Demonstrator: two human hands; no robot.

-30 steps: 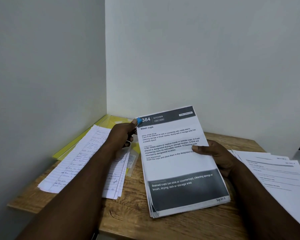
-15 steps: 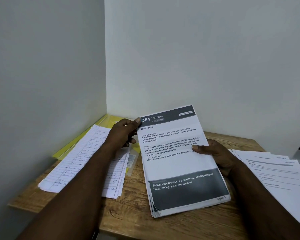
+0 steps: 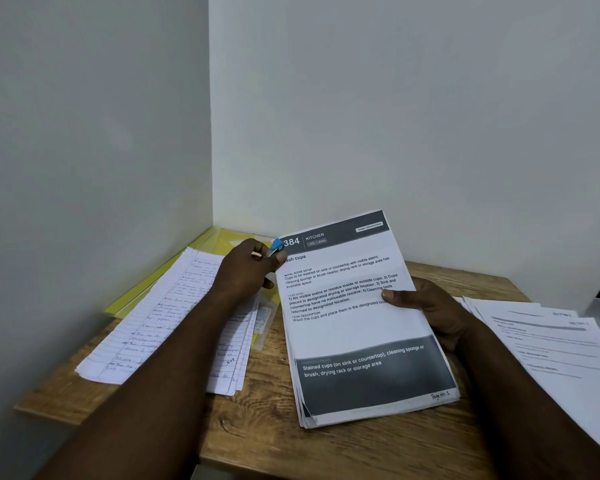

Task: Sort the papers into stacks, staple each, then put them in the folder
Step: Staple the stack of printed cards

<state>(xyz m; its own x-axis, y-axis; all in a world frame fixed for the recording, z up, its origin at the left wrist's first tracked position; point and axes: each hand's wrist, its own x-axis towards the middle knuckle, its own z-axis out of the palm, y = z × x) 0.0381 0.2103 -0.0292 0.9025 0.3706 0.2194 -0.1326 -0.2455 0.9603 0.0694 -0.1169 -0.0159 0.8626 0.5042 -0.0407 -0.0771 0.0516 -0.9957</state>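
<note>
Clearly the left hand (image 3: 246, 268) grips a small blue stapler (image 3: 276, 245) at the ten-o'clock corner of the grey-banded printed paper stack (image 3: 354, 327). Its long axis runs twelve-to-six over the wooden worktop (image 3: 267, 427), and the right hand (image 3: 426, 306) pinches its three-o'clock edge.

all you get of the person tbh: left forearm (image 3: 174, 358) and right forearm (image 3: 520, 393) are bare all the way to the frame edge, left hand (image 3: 246, 271) and right hand (image 3: 433, 306) bare too, thumbnails (image 3: 388, 294) short and plain
</note>
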